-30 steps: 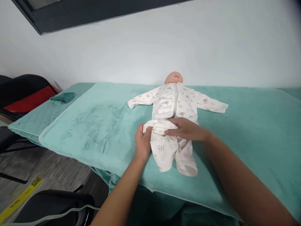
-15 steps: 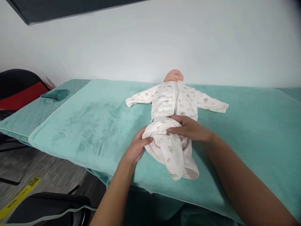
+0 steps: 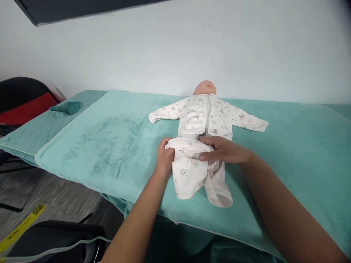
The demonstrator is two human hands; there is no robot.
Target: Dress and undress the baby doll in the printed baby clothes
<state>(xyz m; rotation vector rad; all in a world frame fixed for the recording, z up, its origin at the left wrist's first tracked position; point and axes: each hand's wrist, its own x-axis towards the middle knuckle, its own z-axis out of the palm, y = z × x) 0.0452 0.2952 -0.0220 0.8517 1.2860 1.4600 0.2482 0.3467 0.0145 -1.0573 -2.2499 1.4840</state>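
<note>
A baby doll (image 3: 204, 87) lies on its back, its head towards the wall. It wears a white printed baby jacket (image 3: 192, 113) with both sleeves spread wide and the front slightly parted. White printed baby pants (image 3: 189, 175) cover its lower body, the waistband bunched in folds. At the left side of the waistband my left hand (image 3: 165, 159) is closed on the cloth. My right hand (image 3: 222, 149) pinches the waistband near its middle, thumb below and fingers over the edge. The doll's legs are hidden by the pants.
A green padded cover (image 3: 109, 146) lies over the long table against a white wall (image 3: 175, 47). Black and red chairs (image 3: 27, 104) stand at the left. A dark seat (image 3: 55, 241) and a yellow floor strip (image 3: 22, 228) show at lower left.
My left hand has shifted up and gripped the waistband edge, pulling it up and outwards. The left pant leg has swung left, so the two legs now lie apart. My right hand stays at the waist.
</note>
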